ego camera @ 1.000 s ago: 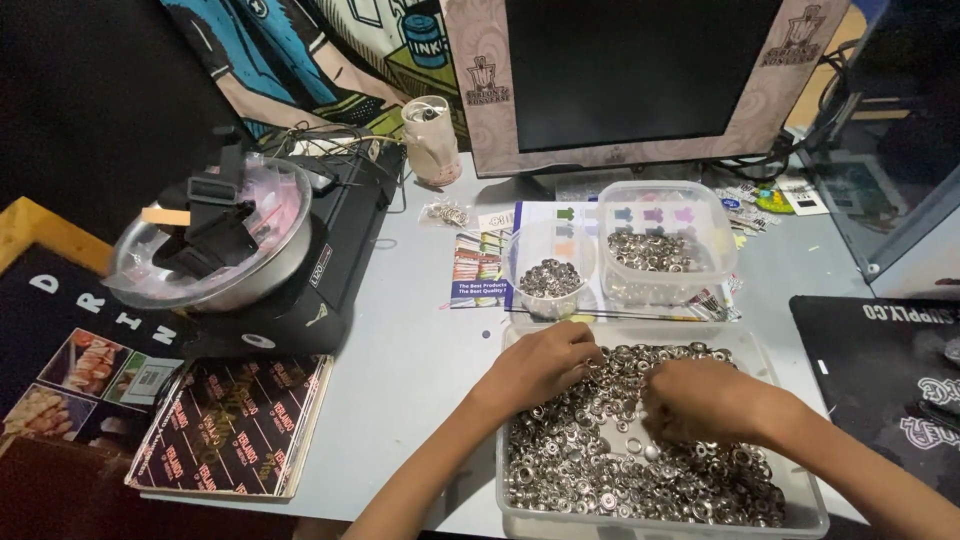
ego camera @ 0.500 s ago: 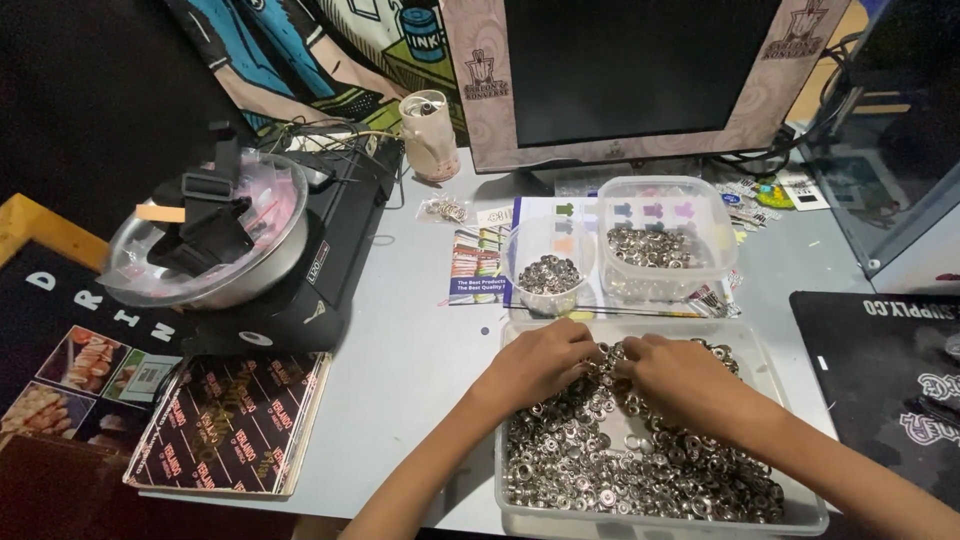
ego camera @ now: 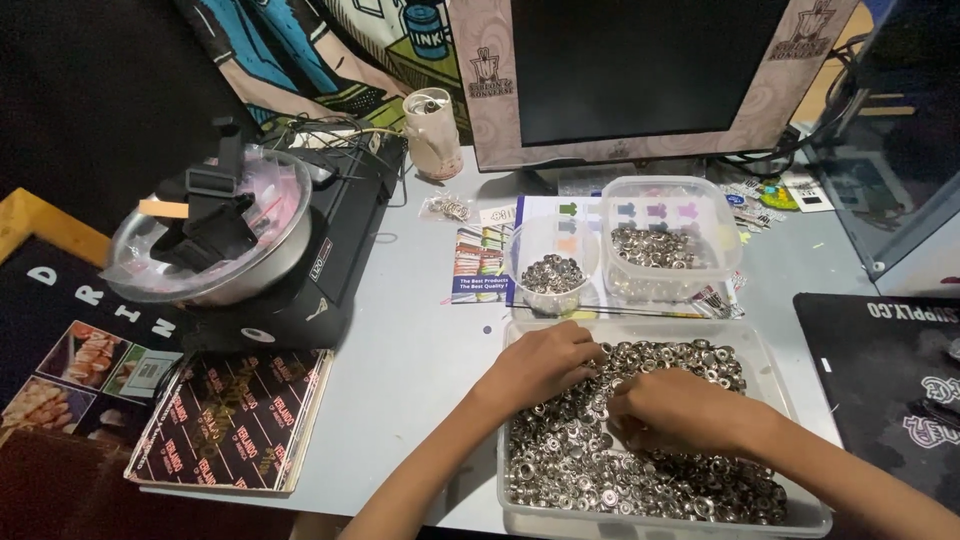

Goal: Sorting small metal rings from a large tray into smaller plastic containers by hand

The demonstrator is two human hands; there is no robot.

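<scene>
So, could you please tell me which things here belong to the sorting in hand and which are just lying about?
In use:
left hand
right hand
big tray of metal rings
small round cup of rings
square tub of rings

Lying about:
monitor
metal bowl
leaflets
drinks can

I see a pale grey counter (ego camera: 420, 350) | dark monitor (ego camera: 640, 70) with patterned frame at the back | colourful comic-style poster (ego camera: 330, 50) behind it | black backdrop (ego camera: 90, 90) at left | light falls from above, room around is dim
</scene>
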